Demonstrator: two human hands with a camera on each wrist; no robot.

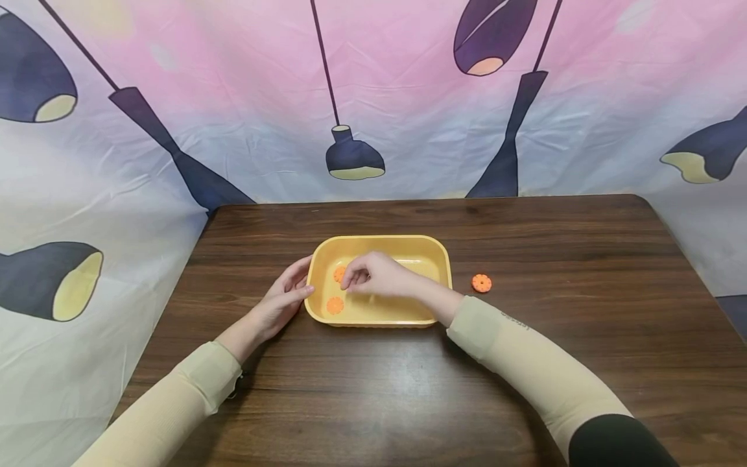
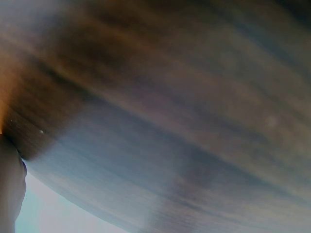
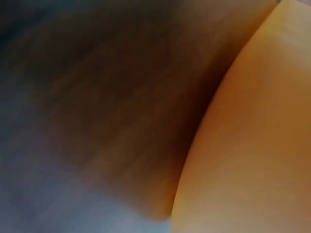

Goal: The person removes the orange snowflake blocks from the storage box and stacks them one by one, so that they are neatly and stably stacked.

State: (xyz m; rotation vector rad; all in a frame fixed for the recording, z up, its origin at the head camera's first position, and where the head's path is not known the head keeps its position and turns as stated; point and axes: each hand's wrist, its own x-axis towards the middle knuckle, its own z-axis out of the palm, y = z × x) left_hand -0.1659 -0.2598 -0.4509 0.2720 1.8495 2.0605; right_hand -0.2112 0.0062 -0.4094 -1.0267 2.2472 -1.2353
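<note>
In the head view work seems partway, two round orange discs [image 1: 335, 305] inside the yellow tray [image 1: 379, 243], long axis left-right, a third disc [image 1: 481, 283] on the bench [image 1: 379, 389] at right, left hand [image 1: 279, 303] gripping the left rim, right hand [image 1: 379, 275] with fingers narrow, any hold unclear; left wrist shows blurred bench; right wrist, apparently the tray's wall.

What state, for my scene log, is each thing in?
Tub: upright on the table, uncovered.
Left hand: gripping the tub's left side.
Right hand: over the tub, fingers curled; whether it holds anything is hidden.
Front disc: lying flat in the tub.
Back disc: in the tub, partly hidden.
Outer disc: flat on the table, right of the tub.
Backdrop: hanging, creased.
</note>
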